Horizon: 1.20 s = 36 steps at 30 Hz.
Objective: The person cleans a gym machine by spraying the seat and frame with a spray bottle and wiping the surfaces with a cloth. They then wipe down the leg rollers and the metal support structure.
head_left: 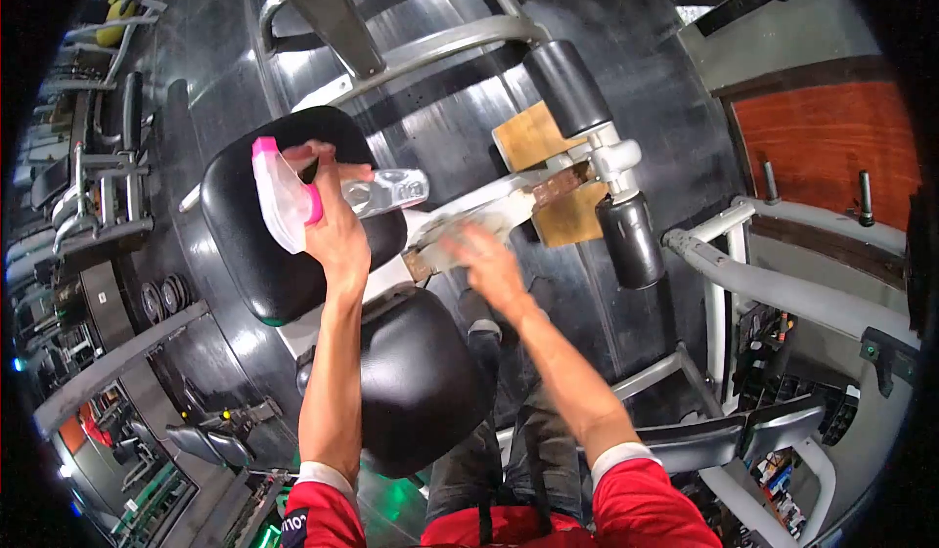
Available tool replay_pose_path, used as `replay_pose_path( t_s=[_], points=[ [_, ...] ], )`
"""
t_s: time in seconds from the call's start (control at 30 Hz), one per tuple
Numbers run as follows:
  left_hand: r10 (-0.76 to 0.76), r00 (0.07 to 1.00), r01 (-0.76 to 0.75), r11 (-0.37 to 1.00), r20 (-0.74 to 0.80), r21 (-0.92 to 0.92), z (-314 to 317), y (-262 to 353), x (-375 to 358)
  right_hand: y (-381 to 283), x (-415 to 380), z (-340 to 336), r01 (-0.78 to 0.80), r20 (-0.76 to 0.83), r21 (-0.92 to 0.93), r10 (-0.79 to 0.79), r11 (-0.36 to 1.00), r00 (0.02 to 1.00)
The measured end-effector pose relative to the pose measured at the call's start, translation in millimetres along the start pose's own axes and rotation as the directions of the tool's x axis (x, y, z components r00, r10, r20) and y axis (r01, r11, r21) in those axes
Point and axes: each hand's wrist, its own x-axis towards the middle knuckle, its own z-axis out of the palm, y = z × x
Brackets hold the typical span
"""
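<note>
My left hand [337, 225] is wrapped around the neck of a spray bottle [393, 192] with a clear body and a white and pink trigger head. The bottle lies sideways in the air over a black padded seat [240, 245], its clear end pointing right. Over the machine's white metal bar [509, 208] is my right hand [487, 266], its fingers smeared by motion. A pale greyish blur shows at those fingertips, and I cannot tell whether it is a cloth. Rusty brown patches mark the bar on both sides of this hand.
A second black pad [421, 382] sits close below my left forearm. At the bar's far end are two black foam rollers [567, 88] and a wooden board [533, 137]. Grey gym frames [802, 279] stand to the right, and dark rubber flooring [440, 88] lies underneath.
</note>
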Motion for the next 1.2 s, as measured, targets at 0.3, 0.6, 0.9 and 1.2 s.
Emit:
replay_pose_path(
  t_s=[0.3, 0.6, 0.9, 1.2],
  points=[
    [-0.06, 0.997, 0.063, 0.996, 0.049, -0.067, 5, 9, 3, -3, 0, 4, -0.096, -0.192, -0.034, 0.088, 0.995, 0.978],
    [-0.113, 0.97, 0.145, 0.979, 0.217, -0.141, -21, 26, 7, 64, 31, -11, -0.423, -0.419, 0.036, 0.398, 0.906, 0.816],
    [-0.119, 0.924, 0.198, 0.962, 0.362, -0.188, -30, 24, 4, 21, 26, -4, 0.059, -0.103, 0.004, -0.058, 0.998, 0.993],
    [-0.109, 0.906, 0.177, 0.975, 0.41, -0.131, -35, 19, 9, -39, 0, 23, 0.077, -0.111, 0.168, -0.059, 0.983, 0.992]
  ],
)
